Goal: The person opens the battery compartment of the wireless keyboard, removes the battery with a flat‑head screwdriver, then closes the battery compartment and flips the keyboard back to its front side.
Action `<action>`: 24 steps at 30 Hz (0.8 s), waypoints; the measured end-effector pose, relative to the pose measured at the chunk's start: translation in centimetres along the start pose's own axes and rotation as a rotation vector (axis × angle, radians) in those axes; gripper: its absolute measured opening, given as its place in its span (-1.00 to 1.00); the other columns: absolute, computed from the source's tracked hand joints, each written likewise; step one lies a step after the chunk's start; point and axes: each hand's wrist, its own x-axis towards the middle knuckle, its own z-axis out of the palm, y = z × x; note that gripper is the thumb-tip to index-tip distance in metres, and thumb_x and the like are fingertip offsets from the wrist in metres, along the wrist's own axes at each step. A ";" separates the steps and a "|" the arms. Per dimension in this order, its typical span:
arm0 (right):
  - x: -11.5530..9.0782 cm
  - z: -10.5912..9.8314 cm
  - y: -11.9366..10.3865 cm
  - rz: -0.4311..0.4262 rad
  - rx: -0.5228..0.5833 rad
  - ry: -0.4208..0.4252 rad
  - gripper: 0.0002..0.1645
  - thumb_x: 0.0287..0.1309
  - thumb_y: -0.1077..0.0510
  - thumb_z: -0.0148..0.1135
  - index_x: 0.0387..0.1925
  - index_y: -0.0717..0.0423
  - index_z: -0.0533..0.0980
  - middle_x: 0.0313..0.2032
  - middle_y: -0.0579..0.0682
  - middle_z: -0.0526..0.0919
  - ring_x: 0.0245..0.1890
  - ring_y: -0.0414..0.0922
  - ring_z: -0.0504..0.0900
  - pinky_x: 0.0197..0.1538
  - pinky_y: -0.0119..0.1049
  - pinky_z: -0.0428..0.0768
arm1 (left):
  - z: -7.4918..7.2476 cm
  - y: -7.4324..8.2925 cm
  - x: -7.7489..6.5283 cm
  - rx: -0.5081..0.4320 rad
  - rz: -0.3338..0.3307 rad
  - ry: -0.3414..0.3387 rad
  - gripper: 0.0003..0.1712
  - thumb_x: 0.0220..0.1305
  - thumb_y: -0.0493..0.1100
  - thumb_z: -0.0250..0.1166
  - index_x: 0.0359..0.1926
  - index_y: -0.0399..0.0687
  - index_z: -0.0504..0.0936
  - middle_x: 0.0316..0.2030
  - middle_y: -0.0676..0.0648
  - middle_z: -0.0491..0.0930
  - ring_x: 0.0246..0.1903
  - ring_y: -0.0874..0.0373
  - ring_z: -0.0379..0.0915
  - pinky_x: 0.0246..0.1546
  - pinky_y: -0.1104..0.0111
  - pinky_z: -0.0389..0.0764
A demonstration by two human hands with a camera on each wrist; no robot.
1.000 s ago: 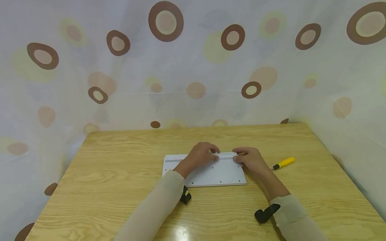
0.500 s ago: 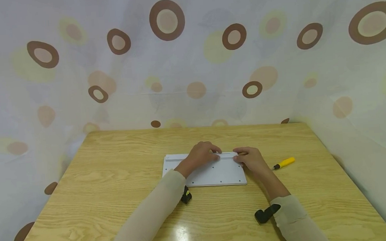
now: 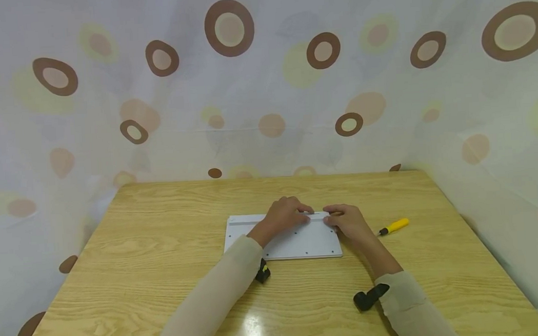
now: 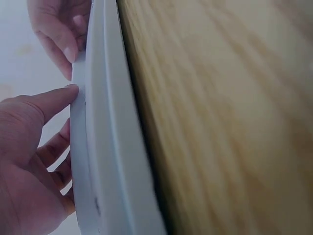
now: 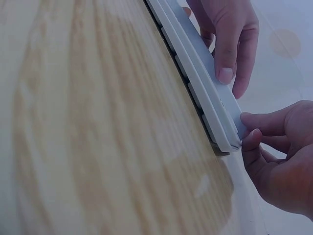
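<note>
A white keyboard [image 3: 297,243] lies face down on the wooden table, small dark screw spots dotting its back. Dark gaps between its keys show along the near edge [image 5: 193,95] in the right wrist view. My left hand [image 3: 282,216] grips the raised far strip right of its middle, thumb on the near side and fingers behind. In the left wrist view, that thumb [image 4: 61,98] presses the strip's edge. At the far right corner my right hand [image 3: 353,224] pinches the keyboard between thumb and fingers. The hands are a short gap apart.
A screwdriver [image 3: 395,226] with a yellow handle lies to the right of the keyboard, close to my right wrist. The wooden table [image 3: 166,297] reaches back to a patterned curtain [image 3: 268,86], which also hangs at both sides.
My left hand has slid a little to the right along the far strip, closer to the right hand. The right hand and the keyboard stay in place.
</note>
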 end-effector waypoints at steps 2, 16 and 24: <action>0.0 0.0 0.0 0.002 0.006 -0.001 -0.49 0.40 0.16 0.22 0.30 0.25 0.47 0.09 0.26 0.59 -0.14 -0.05 0.56 -0.13 -0.34 0.57 | 0.1 0.1 0.1 0.003 -0.001 -0.001 -0.70 0.38 0.01 0.32 0.09 0.27 0.74 0.02 0.11 0.69 0.01 0.17 0.58 -0.04 0.29 0.55; 0.8 -0.1 1.0 -0.006 -0.016 0.010 -0.52 0.37 0.16 0.23 0.27 0.20 0.51 0.08 0.22 0.60 -0.23 -0.10 0.54 -0.20 -0.36 0.55 | 0.5 0.4 1.3 -0.184 -0.101 -0.064 -0.77 0.35 0.00 0.36 -0.03 0.11 0.72 -0.10 0.12 0.67 -0.09 0.23 0.53 0.04 0.24 0.51; 0.8 -0.1 0.9 0.004 -0.012 0.014 -0.51 0.37 0.15 0.23 0.27 0.20 0.52 0.13 0.23 0.59 -0.18 -0.10 0.56 -0.17 -0.39 0.56 | 0.6 0.3 1.5 -0.242 -0.116 -0.059 -0.80 0.33 -0.01 0.38 -0.08 0.10 0.70 -0.18 0.12 0.62 -0.21 0.24 0.47 -0.08 0.27 0.47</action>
